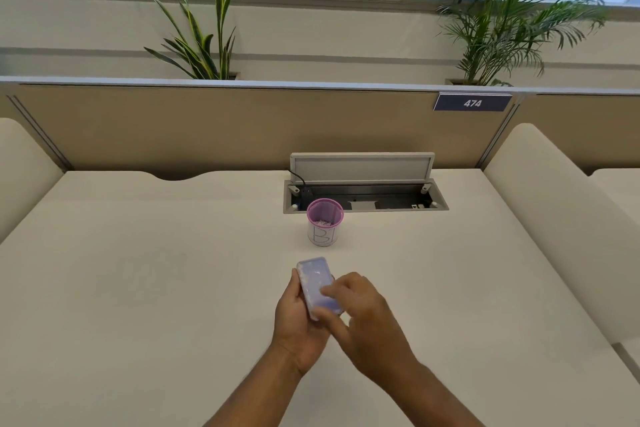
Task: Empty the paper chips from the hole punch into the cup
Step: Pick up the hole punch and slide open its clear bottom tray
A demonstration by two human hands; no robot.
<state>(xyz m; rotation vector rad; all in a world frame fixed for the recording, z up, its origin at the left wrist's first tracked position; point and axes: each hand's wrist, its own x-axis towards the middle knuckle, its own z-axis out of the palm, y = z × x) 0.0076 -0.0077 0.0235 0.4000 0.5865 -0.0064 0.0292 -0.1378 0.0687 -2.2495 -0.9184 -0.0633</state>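
Note:
A pale lilac hole punch (316,282) is held above the desk, its flat underside turned up toward me. My left hand (297,324) grips it from the left and below. My right hand (365,317) rests its fingertips on the punch's near end, thumb under it. A small cup (325,227) with a pink rim and a white label marked in blue pen stands upright on the desk just beyond the punch. Paper chips lie inside the cup.
The cream desk (138,288) stretches wide on both sides. Behind the cup a cable box (367,196) is set into the desk with its lid raised. A beige partition (207,128) bounds the far edge, with plants behind it.

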